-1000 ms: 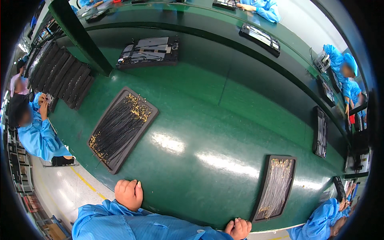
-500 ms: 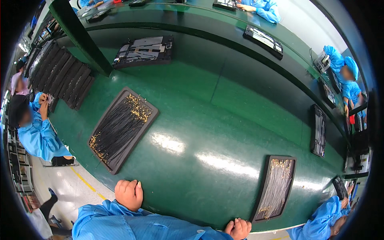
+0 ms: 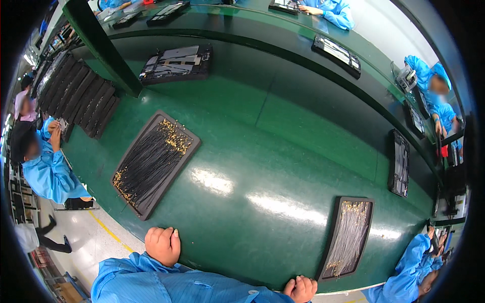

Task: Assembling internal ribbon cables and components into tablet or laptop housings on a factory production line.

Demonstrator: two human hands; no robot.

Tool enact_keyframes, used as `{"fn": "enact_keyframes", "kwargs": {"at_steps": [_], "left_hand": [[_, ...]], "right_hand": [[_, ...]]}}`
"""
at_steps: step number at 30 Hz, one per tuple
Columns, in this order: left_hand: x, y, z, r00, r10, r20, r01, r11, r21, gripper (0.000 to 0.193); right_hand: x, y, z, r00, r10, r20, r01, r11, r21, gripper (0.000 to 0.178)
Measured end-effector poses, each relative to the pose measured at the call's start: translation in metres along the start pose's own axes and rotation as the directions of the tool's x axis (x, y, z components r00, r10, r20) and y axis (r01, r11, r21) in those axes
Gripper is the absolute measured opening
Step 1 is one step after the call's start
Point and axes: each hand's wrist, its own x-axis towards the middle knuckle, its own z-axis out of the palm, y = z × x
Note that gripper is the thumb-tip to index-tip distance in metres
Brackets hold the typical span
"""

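Observation:
My left hand (image 3: 162,246) rests on the near edge of the green table (image 3: 242,217) with its fingers curled into a loose fist, and nothing shows in it. Further right, my right hand (image 3: 300,289) is closed at the same edge, fingers bent and also without anything visible in them. Beyond the left hand lies a dark tray (image 3: 145,213) filled with thin black cables (image 3: 151,161) with gold-coloured ends. A second dark tray (image 3: 331,237), holding grey cables (image 3: 348,235) with similar ends, sits just beyond my right hand. Neither hand touches a tray.
A conveyor lane along the far side carries black trays with flat grey parts (image 3: 177,63), another (image 3: 400,164) at right. Stacked black trays (image 3: 76,93) stand at far left by a green post (image 3: 103,50). Co-workers in blue sit at left (image 3: 53,169) and lower right (image 3: 411,272).
The near-lane trays have slid slightly left; those on the far lane moved right, with another appearing at upper left. The lower-right co-worker's arms shifted. A walker at left moved. My hands stayed still.

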Motion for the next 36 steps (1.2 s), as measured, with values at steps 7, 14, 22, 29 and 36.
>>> {"fn": "enact_keyframes", "kwargs": {"at_steps": [7, 14, 22, 29, 36], "left_hand": [[-0.001, 0.001, -0.001, 1.0, 0.0, -0.009, 0.0, 1.0, 0.005, 0.012], [0.0, 0.0, -0.001, 1.0, -0.01, 0.002, 0.011, 1.0, -0.019, 0.012], [0.0, -0.001, -0.003, 1.0, 0.009, 0.001, -0.009, 1.0, -0.005, 0.012], [0.0, -0.002, -0.003, 1.0, 0.027, -0.001, -0.027, 1.0, 0.014, 0.011], [-0.001, -0.002, -0.004, 1.0, 0.002, 0.02, -0.002, 1.0, -0.005, 0.012]], "right_hand": [[0.002, -0.001, -0.001, 1.0, -0.001, -0.011, 0.001, 1.0, -0.006, 0.019], [0.005, -0.001, -0.002, 1.0, -0.01, -0.01, 0.01, 1.0, -0.023, 0.018], [-0.007, -0.001, 0.001, 0.998, 0.061, -0.011, -0.061, 0.998, 0.019, 0.018], [0.0, -0.004, -0.002, 0.999, 0.047, -0.007, -0.046, 0.999, 0.015, 0.017], [0.008, -0.004, -0.007, 0.999, -0.045, -0.008, 0.045, 0.998, -0.033, 0.017]]}}
